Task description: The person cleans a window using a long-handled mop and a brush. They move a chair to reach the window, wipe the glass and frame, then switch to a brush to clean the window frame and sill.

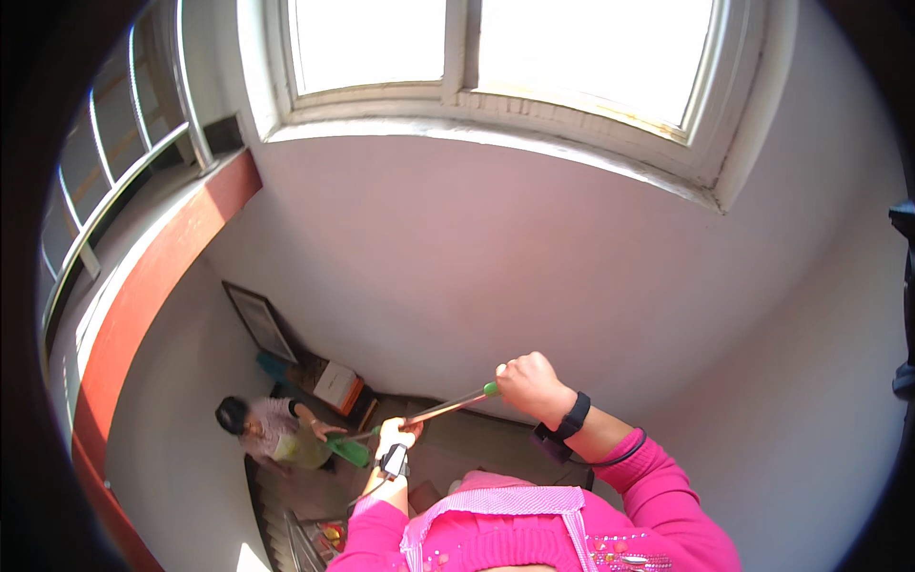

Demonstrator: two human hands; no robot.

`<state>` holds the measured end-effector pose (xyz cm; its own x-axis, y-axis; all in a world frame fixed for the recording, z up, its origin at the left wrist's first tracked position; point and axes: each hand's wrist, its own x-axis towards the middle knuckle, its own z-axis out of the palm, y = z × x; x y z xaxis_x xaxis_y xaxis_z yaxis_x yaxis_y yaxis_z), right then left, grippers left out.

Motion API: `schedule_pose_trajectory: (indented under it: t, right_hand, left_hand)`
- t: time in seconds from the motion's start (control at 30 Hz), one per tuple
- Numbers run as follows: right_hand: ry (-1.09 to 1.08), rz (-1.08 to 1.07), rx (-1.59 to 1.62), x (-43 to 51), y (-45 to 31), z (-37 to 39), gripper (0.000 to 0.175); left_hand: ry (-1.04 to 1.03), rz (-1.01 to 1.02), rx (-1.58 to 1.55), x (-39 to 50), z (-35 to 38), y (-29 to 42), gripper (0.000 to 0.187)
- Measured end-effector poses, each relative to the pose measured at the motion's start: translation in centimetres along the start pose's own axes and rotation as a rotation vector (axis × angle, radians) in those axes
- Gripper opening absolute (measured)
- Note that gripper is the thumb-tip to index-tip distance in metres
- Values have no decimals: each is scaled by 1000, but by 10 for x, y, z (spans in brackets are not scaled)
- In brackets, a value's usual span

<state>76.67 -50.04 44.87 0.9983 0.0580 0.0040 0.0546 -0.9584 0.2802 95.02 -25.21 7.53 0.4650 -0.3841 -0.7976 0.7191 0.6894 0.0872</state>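
A slim metal pole [447, 407] with green fittings slants across in front of me. My right hand [532, 386] is closed around its upper end, just past a green collar. Lower down and to the left, my left hand [397, 432] grips the same pole. Beyond that hand, a green flat head [349, 450] shows at the pole's far end; whether it is a broom, a mop or a dustpan, I cannot tell. Another person's hand [325, 429] is right by this head; contact is unclear. Both my wrists wear dark straps with small devices.
The other person [275, 432] stands lower left, beside descending stairs [268, 533]. Boxes [336, 386] and a leaning framed panel [261, 322] line the wall. A metal railing [114, 189] tops a red-edged ledge [168, 236] at left. A window [500, 64] is above the pale wall.
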Motion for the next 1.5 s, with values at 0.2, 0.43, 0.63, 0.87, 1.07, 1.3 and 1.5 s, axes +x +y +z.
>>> schedule_pose_trajectory:
  t: [0.2, 0.43, 0.63, 0.87, 1.07, 1.3, 1.5]
  right_hand:
    - [37, -10, 75, 4, 12, 6, 36]
    - [-87, -109, 137, 17, 25, 22, 37]
    - [-5, -289, 493, 36, -8, 57, 31]
    - [37, -369, 748, 45, -45, 80, 29]
    - [-47, -169, 816, 20, 3, 86, 30]
    - [-129, 204, 969, -39, 55, 110, 30]
    - [2, 453, 1006, -103, 90, 108, 30]
  left_hand:
    - [-291, 200, 388, 6, -19, -17, 19]
    - [-61, 167, -67, -34, 5, -36, 3]
    - [29, 253, -36, -27, -5, -24, 6]
    - [-44, 175, -147, -30, 2, -16, 15]
    - [-152, 148, -217, -68, 28, -14, 21]
    - [-359, 143, 24, -108, 57, -16, 17]
    - [-497, 265, 175, -140, 83, -15, 43]
